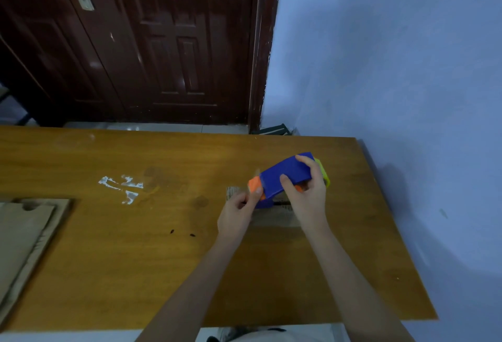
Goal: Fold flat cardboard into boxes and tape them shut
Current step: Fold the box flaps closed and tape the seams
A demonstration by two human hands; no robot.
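From the head view, the likeliest failure was the tape itself. The left hand (239, 212) was working at the orange front end of the blue tape dispenser (285, 178), apparently to draw out the free end of the tape; if that end slipped it could fold back and stick to itself or to the roll, and the strip would need to be found again. A second risk, in my judgement, was the small box (274, 215) underneath: it lay on the worktop (108, 246) with nothing pinning it, so a pull on tape already stuck to it could drag or tip it. (The cutter at the dispenser's front sat close to the left fingertips, too blurred to make out.)

The right hand (307, 192) formed the firmer grip: fingers curled over the top of the blue body and thumb across its near side, wrapped round it and holding it above the far part of the box. The left hand's grip was narrow, thumb and forefinger brought nearly together at the orange tip; it seemed to pinch that end or the tape there, though motion blur hid which.

The flat cardboard (24, 238) waited at the left near edge of the worktop, well apart from both hands.
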